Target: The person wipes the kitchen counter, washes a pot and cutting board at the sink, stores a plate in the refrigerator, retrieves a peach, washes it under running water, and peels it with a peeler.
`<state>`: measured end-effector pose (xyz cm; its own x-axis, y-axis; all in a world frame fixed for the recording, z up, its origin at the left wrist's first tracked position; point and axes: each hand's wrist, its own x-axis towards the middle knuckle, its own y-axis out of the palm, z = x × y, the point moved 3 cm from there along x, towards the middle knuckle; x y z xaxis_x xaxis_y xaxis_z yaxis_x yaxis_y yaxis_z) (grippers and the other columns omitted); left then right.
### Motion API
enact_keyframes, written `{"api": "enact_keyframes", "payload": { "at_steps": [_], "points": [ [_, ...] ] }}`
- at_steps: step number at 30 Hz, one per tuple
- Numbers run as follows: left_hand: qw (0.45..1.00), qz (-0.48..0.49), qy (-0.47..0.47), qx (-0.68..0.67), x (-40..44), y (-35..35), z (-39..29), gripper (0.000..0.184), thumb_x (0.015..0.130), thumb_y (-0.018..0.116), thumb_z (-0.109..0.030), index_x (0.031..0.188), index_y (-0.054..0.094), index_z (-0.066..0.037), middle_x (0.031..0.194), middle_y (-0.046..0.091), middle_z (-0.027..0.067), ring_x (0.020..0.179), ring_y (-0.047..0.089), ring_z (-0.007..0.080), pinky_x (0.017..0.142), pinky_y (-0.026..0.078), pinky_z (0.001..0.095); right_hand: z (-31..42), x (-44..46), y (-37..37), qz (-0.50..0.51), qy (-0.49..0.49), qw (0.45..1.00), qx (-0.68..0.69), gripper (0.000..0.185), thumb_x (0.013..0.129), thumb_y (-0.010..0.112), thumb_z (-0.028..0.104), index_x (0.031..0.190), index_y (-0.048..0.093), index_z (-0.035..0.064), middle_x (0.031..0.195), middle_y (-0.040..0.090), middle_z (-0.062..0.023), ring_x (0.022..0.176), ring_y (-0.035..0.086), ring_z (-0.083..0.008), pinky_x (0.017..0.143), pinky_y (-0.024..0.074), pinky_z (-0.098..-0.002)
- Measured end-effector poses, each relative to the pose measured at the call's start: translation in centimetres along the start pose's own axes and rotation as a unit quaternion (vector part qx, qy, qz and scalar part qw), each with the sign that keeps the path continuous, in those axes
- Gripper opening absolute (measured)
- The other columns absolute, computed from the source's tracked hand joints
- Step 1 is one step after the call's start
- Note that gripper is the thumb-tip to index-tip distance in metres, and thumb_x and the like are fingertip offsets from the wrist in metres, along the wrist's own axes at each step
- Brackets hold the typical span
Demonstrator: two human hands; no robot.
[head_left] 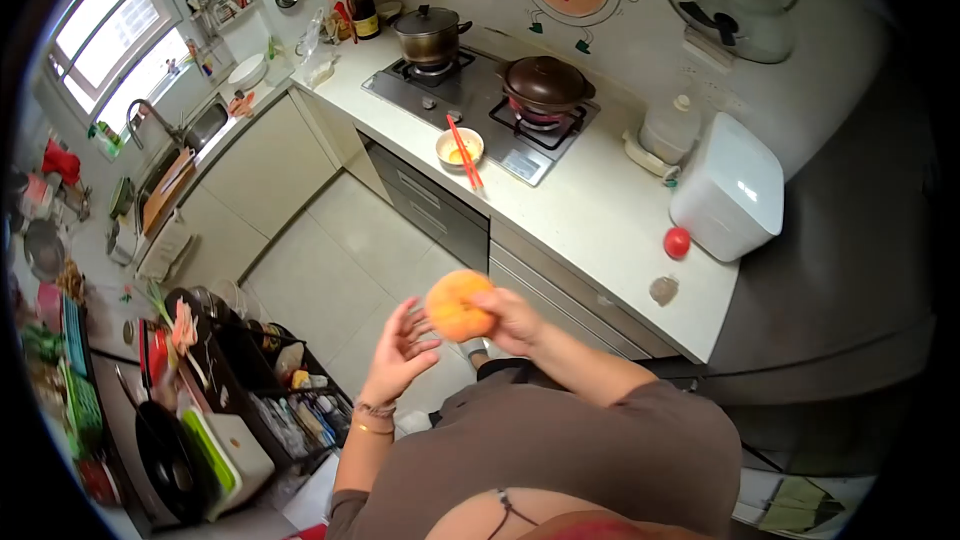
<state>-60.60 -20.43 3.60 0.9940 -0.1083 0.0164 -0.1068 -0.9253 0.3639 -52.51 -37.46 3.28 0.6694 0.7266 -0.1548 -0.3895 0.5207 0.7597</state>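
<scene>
In front of my body, my right hand [515,322] grips a round orange fruit or vegetable [458,306], whose exact kind I cannot make out. The thumb lies across its right side. My left hand [402,348] is just left of it, palm toward it, fingers apart and holding nothing. Whether those fingertips touch it I cannot tell. Beyond both hands, a small bowl [447,148] with something yellow in it stands at the hob's front edge. Red chopsticks [472,168] lie across its rim.
On the hob stand a lidded pot [428,40] and a brown lidded pot [545,83]. A red tomato-like item [677,242] sits by a white bin-shaped container [735,185]. At left are the sink [205,127], a black wok [170,460] and a crowded shelf [270,380].
</scene>
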Motion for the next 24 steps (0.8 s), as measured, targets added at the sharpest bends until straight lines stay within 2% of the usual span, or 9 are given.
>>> {"api": "enact_keyframes", "payload": {
  "at_steps": [4, 8, 9, 12, 13, 15, 17, 21, 24],
  "points": [
    [0.991, -0.102, 0.062, -0.064, 4.2, -7.7, -5.0, 0.097, 0.070, 0.078, -0.009, 0.144, 0.015, -0.006, 0.134, 0.041, 0.0124, 0.121, 0.044, 0.0218, 0.098, 0.041, 0.0331, -1.7, 13.4, 4.1, 0.064, 0.146, 0.987, -0.023, 0.049, 0.086, 0.063, 0.030, 0.122, 0.048, 0.0017, 0.117, 0.056, -0.0088, 0.106, 0.056, -0.0173, 0.091, 0.0460, -0.0350],
    [0.967, -0.233, 0.090, -0.055, 7.0, -15.8, -8.5, 0.093, 0.071, 0.080, -0.023, 0.140, 0.021, -0.002, 0.134, 0.041, 0.0104, 0.121, 0.045, 0.0218, 0.100, 0.039, 0.0343, -3.5, 25.1, 8.9, 0.098, 0.215, 0.968, -0.085, 0.048, 0.085, 0.064, 0.030, 0.123, 0.049, 0.0039, 0.118, 0.056, -0.0061, 0.107, 0.054, -0.0151, 0.093, 0.0442, -0.0338],
    [0.960, -0.254, 0.106, -0.055, 7.5, -18.4, -8.3, 0.083, 0.076, 0.076, -0.027, 0.138, 0.027, -0.004, 0.132, 0.044, 0.0096, 0.120, 0.046, 0.0225, 0.099, 0.042, 0.0380, -4.1, 27.8, 9.8, 0.111, 0.218, 0.966, -0.089, 0.046, 0.085, 0.064, 0.029, 0.121, 0.051, 0.0041, 0.115, 0.057, -0.0054, 0.106, 0.053, -0.0138, 0.091, 0.0437, -0.0313],
    [0.938, -0.325, 0.058, -0.111, 9.3, -24.5, -9.7, 0.071, 0.081, 0.070, -0.029, 0.136, 0.031, -0.006, 0.131, 0.045, 0.0094, 0.119, 0.047, 0.0236, 0.096, 0.044, 0.0427, -6.7, 36.5, 11.6, 0.140, 0.181, 0.961, -0.155, 0.042, 0.085, 0.064, 0.028, 0.118, 0.054, 0.0039, 0.111, 0.059, -0.0052, 0.103, 0.054, -0.0130, 0.089, 0.0439, -0.0293],
    [0.937, -0.321, 0.055, -0.124, 9.9, -27.3, -9.6, 0.061, 0.087, 0.063, -0.028, 0.136, 0.032, -0.008, 0.131, 0.045, 0.0098, 0.120, 0.047, 0.0247, 0.094, 0.045, 0.0462, -8.0, 39.6, 11.7, 0.151, 0.195, 0.959, -0.143, 0.038, 0.085, 0.064, 0.027, 0.114, 0.056, 0.0032, 0.107, 0.061, -0.0055, 0.101, 0.054, -0.0127, 0.087, 0.0437, -0.0284],
    [0.930, -0.308, 0.052, -0.193, 11.9, -32.6, -9.8, 0.051, 0.092, 0.055, -0.021, 0.136, 0.032, -0.007, 0.133, 0.044, 0.0107, 0.122, 0.046, 0.0262, 0.097, 0.043, 0.0476, -8.3, 44.8, 13.1, 0.116, 0.193, 0.964, -0.142, 0.043, 0.079, 0.071, 0.029, 0.109, 0.056, 0.0020, 0.101, 0.062, -0.0065, 0.092, 0.058, -0.0136, 0.081, 0.0465, -0.0288],
    [0.930, -0.304, 0.051, -0.199, 14.2, -38.1, -11.2, 0.046, 0.094, 0.050, -0.020, 0.133, 0.035, -0.004, 0.132, 0.044, 0.0104, 0.121, 0.046, 0.0256, 0.099, 0.040, 0.0477, -9.1, 50.4, 14.2, 0.086, 0.200, 0.961, -0.171, 0.041, 0.081, 0.070, 0.029, 0.109, 0.056, 0.0018, 0.101, 0.062, -0.0063, 0.094, 0.057, -0.0127, 0.082, 0.0453, -0.0281],
    [0.910, -0.290, 0.024, -0.296, 18.6, -49.1, -16.6, 0.041, 0.094, 0.051, -0.021, 0.130, 0.040, -0.005, 0.127, 0.048, 0.0082, 0.117, 0.048, 0.0218, 0.100, 0.038, 0.0468, -10.1, 61.9, 18.4, 0.081, 0.211, 0.955, -0.191, 0.041, 0.083, 0.068, 0.031, 0.110, 0.056, 0.0028, 0.102, 0.062, -0.0058, 0.097, 0.055, -0.0115, 0.086, 0.0419, -0.0268],
    [0.912, -0.284, 0.033, -0.293, 21.5, -57.3, -20.5, 0.039, 0.093, 0.052, -0.021, 0.128, 0.042, -0.006, 0.126, 0.049, 0.0076, 0.116, 0.048, 0.0209, 0.099, 0.038, 0.0465, -10.8, 70.3, 22.1, 0.104, 0.203, 0.948, -0.220, 0.042, 0.084, 0.066, 0.033, 0.113, 0.056, 0.0041, 0.105, 0.061, -0.0049, 0.101, 0.053, -0.0114, 0.090, 0.0381, -0.0286]
  ]
}}
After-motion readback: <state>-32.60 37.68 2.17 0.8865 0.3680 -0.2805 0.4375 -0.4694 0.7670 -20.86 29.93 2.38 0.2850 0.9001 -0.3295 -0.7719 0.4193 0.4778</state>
